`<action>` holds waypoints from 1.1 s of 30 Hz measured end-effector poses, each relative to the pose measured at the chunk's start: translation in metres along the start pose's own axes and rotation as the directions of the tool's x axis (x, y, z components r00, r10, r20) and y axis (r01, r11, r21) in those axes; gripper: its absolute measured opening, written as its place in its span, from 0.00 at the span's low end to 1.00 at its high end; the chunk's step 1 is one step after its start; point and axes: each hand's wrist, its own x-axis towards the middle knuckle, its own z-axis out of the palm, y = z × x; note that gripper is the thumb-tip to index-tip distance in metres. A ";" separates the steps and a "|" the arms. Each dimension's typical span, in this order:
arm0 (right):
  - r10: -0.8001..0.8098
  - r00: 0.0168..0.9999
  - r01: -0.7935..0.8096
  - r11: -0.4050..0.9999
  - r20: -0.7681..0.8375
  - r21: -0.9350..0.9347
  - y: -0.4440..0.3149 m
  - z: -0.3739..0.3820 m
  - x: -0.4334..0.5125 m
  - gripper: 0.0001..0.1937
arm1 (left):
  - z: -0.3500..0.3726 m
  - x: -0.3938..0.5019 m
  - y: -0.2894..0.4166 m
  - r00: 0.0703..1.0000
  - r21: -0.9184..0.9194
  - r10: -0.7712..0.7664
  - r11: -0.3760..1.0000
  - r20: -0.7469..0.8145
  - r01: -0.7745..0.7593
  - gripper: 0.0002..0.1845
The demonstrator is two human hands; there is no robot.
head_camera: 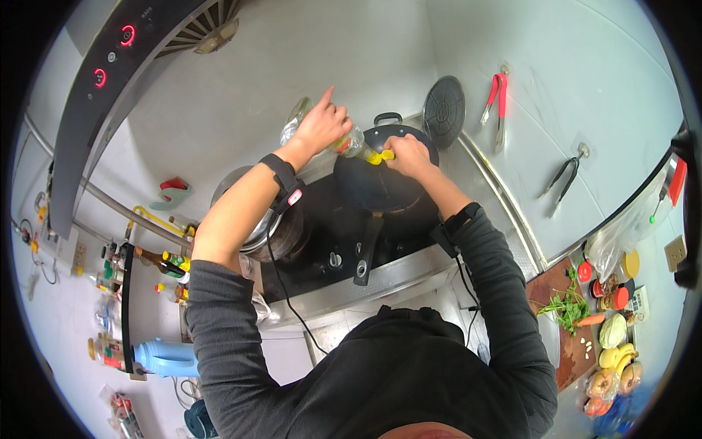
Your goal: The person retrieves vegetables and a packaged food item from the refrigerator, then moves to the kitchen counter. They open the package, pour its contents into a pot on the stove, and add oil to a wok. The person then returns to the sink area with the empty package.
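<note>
My left hand (324, 127) grips a clear plastic bottle (356, 144) around its middle, with the index finger stretched out away from it. The bottle lies tilted, its yellow cap (374, 158) lower and toward the right, above a black wok (378, 186). At the cap's flip-up lid (388, 155) are the fingertips of my right hand (410, 155), which appear to pinch it. The wok sits on the black gas stove (321, 230), its long handle (368, 249) pointing toward me. Whether any liquid leaves the bottle is too faint to tell.
A metal pot (282, 236) stands on the left burner, partly behind my left forearm. A dark round lid (444, 112) leans at the right wall, near hanging red tongs (500, 99). Greens (567, 307) and a carrot (591, 320) lie by the cutting board (573, 356).
</note>
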 end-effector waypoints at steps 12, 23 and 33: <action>0.026 0.999 -0.026 1.000 0.036 0.001 -0.001 -0.003 -0.014 0.17 | -0.010 0.003 0.010 0.999 0.001 0.038 0.999 0.014 -0.038 0.08; 0.050 0.997 -0.050 0.999 0.060 -0.007 -0.004 -0.005 -0.023 0.17 | -0.020 0.003 0.014 0.997 0.003 0.062 0.998 0.036 -0.062 0.08; 0.061 0.997 -0.060 0.998 0.050 -0.024 -0.006 -0.006 -0.025 0.17 | -0.025 0.004 0.014 0.997 0.023 0.076 0.997 0.008 -0.076 0.08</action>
